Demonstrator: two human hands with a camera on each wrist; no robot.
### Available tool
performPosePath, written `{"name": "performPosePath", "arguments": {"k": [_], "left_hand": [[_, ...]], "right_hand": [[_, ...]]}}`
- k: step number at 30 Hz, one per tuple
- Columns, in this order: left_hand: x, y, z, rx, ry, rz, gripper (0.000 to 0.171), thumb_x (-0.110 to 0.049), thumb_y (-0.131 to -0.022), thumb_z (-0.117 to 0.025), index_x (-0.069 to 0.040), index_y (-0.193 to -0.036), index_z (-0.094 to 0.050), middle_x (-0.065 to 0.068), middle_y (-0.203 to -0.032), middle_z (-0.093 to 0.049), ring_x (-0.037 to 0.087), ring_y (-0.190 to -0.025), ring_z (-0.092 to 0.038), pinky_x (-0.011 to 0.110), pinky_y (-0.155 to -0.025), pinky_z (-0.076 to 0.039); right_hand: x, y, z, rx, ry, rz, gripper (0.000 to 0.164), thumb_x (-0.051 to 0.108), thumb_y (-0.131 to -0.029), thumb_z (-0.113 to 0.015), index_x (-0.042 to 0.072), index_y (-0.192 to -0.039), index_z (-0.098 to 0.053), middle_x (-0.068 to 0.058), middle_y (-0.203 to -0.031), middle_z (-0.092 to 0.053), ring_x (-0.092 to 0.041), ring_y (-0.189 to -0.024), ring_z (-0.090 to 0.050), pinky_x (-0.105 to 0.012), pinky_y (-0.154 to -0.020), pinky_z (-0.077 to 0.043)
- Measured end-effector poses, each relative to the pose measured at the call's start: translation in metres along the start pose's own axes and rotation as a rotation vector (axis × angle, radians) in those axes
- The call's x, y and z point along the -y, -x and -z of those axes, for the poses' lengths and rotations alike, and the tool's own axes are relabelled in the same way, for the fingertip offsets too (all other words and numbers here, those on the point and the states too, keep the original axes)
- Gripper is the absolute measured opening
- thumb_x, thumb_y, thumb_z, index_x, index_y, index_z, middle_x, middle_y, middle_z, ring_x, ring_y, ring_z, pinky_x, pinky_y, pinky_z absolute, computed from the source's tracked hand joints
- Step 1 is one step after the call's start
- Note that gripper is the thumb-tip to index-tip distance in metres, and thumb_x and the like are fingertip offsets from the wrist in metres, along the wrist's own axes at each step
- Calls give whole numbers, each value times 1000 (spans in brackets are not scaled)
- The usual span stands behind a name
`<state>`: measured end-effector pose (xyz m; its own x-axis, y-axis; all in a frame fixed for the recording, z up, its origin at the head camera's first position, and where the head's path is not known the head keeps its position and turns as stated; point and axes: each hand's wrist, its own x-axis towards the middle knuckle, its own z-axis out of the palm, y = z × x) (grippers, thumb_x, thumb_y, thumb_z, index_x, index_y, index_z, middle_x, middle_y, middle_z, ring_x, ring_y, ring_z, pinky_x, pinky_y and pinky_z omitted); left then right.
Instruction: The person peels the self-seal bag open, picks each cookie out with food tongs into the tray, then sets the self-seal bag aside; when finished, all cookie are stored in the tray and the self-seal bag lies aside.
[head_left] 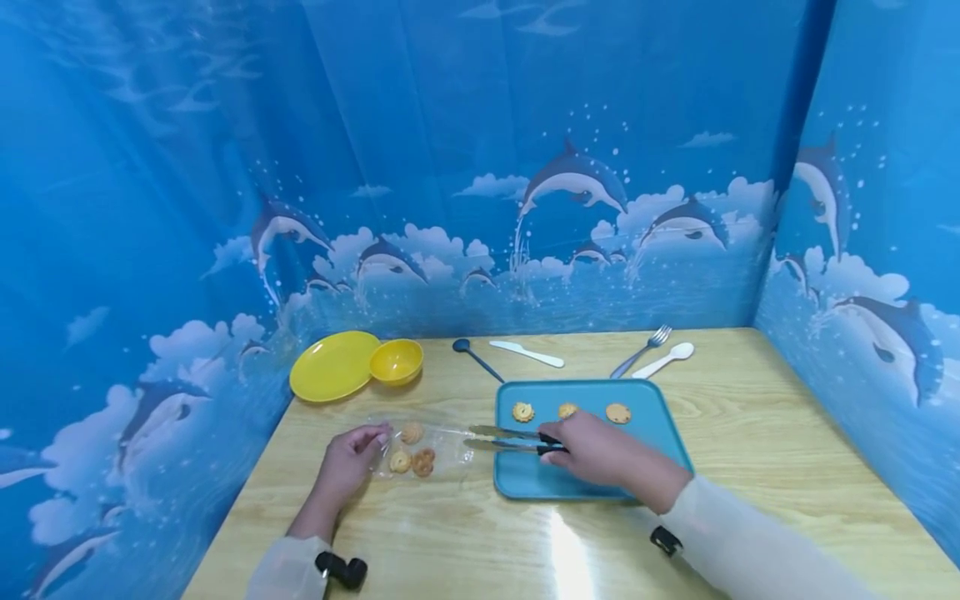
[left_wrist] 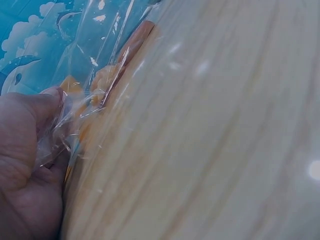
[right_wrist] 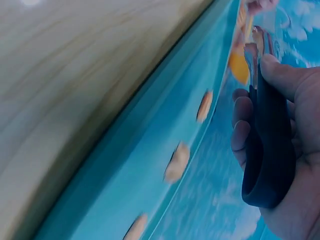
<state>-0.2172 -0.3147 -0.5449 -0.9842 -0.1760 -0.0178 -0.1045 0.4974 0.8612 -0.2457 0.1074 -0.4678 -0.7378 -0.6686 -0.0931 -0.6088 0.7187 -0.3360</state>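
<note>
Tbl (head_left: 787, 417): L hand (head_left: 351, 461) holds bag (head_left: 450, 450), R hand (head_left: 592, 450) tongs (head_left: 510, 432)

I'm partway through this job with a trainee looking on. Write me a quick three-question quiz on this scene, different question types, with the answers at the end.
1. How many cookies are visible on the blue tray?

2. Which tool does the right hand hold?
A) white knife
B) tongs
C) fork

3. True or false: the left hand is holding the yellow bowl.

Key:
1. Three.
2. B.
3. False; it pinches the clear bag.
</note>
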Motion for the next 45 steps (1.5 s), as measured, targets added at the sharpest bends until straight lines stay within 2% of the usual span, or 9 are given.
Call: {"name": "performPosePath", "arguments": {"k": [4, 6, 11, 15, 23, 33, 38, 45], "left_hand": [[-1, 0, 0, 2, -2, -3, 22, -34, -102, -64, -23, -119, -72, -1, -137, -67, 25, -136, -56, 49, -117, -44], [-1, 0, 0, -1, -5, -7, 22, -34, -101, -64, -23, -119, -72, -1, -137, -67, 24, -136, -56, 49, -117, -44], [-2, 0, -1, -7, -7, -20, 21, -32, -101, -65, -22, -118, -73, 0, -136, -68, 25, -135, -57, 48, -116, -46], [-1, 0, -1, -10, -5, -24, 23, -35, -101, -65, -22, -119, -73, 1, -137, -68, 25, -135, -58, 48, -116, -46], [1, 0, 2, -7, 4, -24, 28, -38, -101, -64, -20, -120, -72, 0, -137, -68, 26, -135, -57, 49, -117, -43], [0, 0, 3, -3, 22, -23, 23, -32, -101, -65, -19, -120, -72, 2, -137, -68, 26, -136, -57, 50, -118, -42], [0, 0, 3, 5, 9, -8, 23, -34, -101, -64, -22, -120, -72, 0, -138, -67, 25, -137, -56, 50, -118, -42], [1, -1, 3, 8, 14, -8, 23, -35, -101, -65, -22, -119, -72, 0, -138, -67, 25, -136, -57, 50, -118, -42]], "right_hand": [[21, -25, -6, 17, 24, 24, 43, 41, -101, -64, 14, -135, -63, 9, -90, -69, -2, -68, -55, -27, -62, -48], [30, -36, -10, 25, 22, 25, 36, 40, -101, -63, 16, -127, -66, 9, -88, -68, -3, -69, -56, -28, -61, -48], [43, -57, -23, -12, 60, 53, 21, 39, -101, -64, 20, -108, -67, 10, -73, -58, -7, -68, -55, -31, -61, -48], [50, -67, -28, -50, 85, 47, 18, 38, -100, -66, 20, -103, -66, 10, -74, -59, -8, -68, -57, -33, -61, -50], [63, -78, -29, -64, 75, 25, 26, 38, -99, -67, 16, -113, -68, 6, -81, -67, -11, -73, -64, -35, -64, -56], [71, -93, -33, -52, 82, 10, 29, 44, -97, -69, 17, -109, -68, 6, -79, -65, -11, -73, -63, -34, -66, -57], [74, -98, -36, -25, 79, -12, 31, 45, -96, -69, 17, -110, -68, 6, -78, -64, -10, -71, -62, -33, -65, -56], [78, -99, -38, -40, 77, -36, 28, 45, -95, -70, 19, -105, -69, 5, -79, -65, -10, -68, -60, -33, -62, -55]]}}
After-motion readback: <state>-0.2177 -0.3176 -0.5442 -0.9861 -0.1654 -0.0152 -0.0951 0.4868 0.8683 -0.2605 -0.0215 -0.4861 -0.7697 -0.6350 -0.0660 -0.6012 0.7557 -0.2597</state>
